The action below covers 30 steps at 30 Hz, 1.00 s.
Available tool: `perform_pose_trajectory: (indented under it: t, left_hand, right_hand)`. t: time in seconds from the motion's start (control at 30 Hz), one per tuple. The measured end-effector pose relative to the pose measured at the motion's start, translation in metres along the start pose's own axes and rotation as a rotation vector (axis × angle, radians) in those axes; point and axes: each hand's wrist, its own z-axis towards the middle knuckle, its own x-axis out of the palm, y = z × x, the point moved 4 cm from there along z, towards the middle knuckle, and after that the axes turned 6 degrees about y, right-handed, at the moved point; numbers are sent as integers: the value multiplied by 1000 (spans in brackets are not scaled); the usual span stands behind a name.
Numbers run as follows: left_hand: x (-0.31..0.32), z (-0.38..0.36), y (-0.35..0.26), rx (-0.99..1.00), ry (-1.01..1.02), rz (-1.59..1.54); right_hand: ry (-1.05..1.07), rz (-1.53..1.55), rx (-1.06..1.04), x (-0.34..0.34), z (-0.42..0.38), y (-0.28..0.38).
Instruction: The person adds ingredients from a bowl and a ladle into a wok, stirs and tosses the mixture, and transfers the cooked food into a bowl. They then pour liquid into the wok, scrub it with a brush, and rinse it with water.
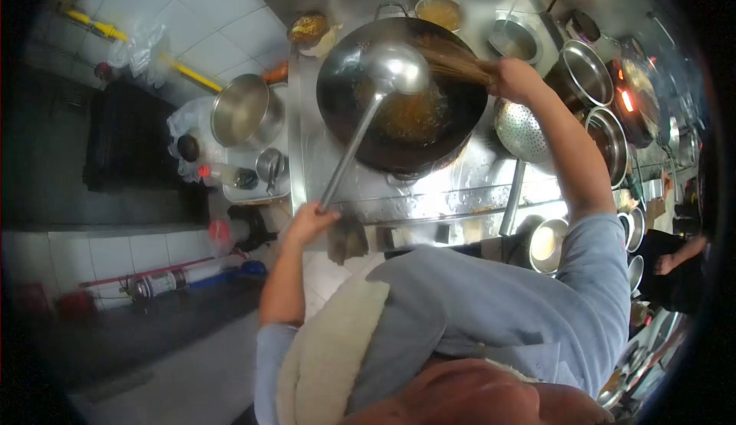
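Observation:
A large black wok (345,130) stands on the steel stove, with brownish liquid (414,114) at its bottom. My left hand (313,223) is closed round the handle end of a long steel ladle (400,68), whose round bowl is over the wok. At the wok's right rim, my right hand (515,81) grips a bundle of thin brown sticks, a bamboo brush (456,63), which reaches over the wok. Below my right hand, a perforated skimmer (521,130) lies on the steel top.
Left of the stove are a steel pot (244,110), a bottle (230,176) and a small steel cup (270,166). Bowls line the back. Steel pots (586,72) and a glowing red flame (626,101) are at the right, where another person's arm (678,258) shows.

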Motion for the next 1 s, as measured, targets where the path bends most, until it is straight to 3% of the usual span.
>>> perform_pose_trajectory:
  t: [0.07,0.1,0.17,0.2,0.23,0.3,0.37,0.4,0.43,0.53,0.57,0.7,0.73,0.77,0.87,0.93,1.0]
  left_hand:
    - [23,10,29,4,54,-195]
    - [29,6,21,3,57,-192]
    - [42,-2,-1,-31,18,-333]
    - [49,4,-1,-28,18,-332]
    - [54,14,4,-17,-27,-291]
    - [62,27,24,-12,-84,-257]
    - [57,35,39,84,-186,-251]
    - [50,29,31,92,-203,-254]
    - [47,11,20,17,-169,-277]
    - [40,-22,-3,-95,-154,-241]
    - [38,-26,-6,-123,-185,-196]
    - [45,-28,50,-1,-251,-323]
    - [47,-32,62,-56,-296,-278]
    - [55,-41,78,-127,-331,-239]
    - [62,-81,89,-254,-399,-300]
    - [59,-88,103,-278,-454,-292]
    - [56,-74,124,-316,-466,-286]
  right_hand:
    - [-284,336,136,-15,-21,5]
    - [-284,339,139,-14,-24,13]
    - [-831,540,7,-28,-40,33]
    - [-889,497,28,-20,-48,50]
    - [-804,577,-149,2,-39,57]
    - [-359,537,-19,31,-33,71]
    - [-94,501,78,37,-30,62]
    - [-264,505,27,39,-28,56]
    - [-265,507,21,28,-30,64]
    - [-736,557,-60,-13,-44,90]
    - [-681,534,-203,-12,-37,97]
    - [26,80,40,44,28,55]
    - [-117,171,-72,30,-1,67]
    - [-118,121,-82,28,-13,73]
    - [82,117,-73,30,-17,90]
    - [340,-394,-128,70,27,87]
    - [-16,-309,-182,83,86,91]
